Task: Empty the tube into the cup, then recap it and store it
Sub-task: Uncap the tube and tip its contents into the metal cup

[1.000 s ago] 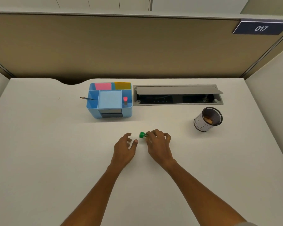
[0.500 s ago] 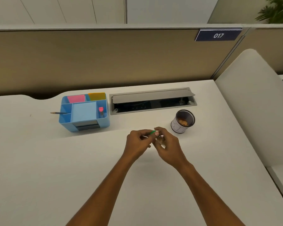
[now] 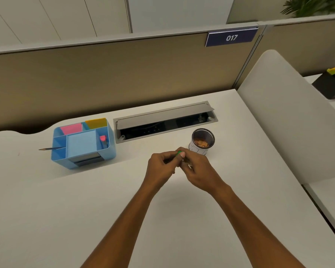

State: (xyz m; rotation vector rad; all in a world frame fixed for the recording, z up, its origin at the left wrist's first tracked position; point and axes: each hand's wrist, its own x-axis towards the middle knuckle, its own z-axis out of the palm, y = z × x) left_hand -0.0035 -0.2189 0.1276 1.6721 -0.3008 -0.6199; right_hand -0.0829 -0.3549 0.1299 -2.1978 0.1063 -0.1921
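Observation:
Both hands meet above the white desk, just left of the cup. My left hand [image 3: 161, 167] pinches the green cap [image 3: 179, 153] with its fingertips. My right hand [image 3: 198, 170] closes around the clear tube [image 3: 188, 163], which is mostly hidden by the fingers. The mesh cup [image 3: 201, 142] stands upright behind the hands, with orange-brown bits in its bottom. I cannot tell whether the cap is on or off the tube.
A blue desk organiser [image 3: 81, 144] with pink and yellow notes, a red-capped item and a pencil [image 3: 48, 148] stands at the back left. An open grey cable tray [image 3: 164, 121] lies behind the cup. A white partition [image 3: 282, 120] borders the desk on the right.
The hands lifted the tube with its green cap off the desk and came together near the cup. The view swung right, shifting everything left in frame.

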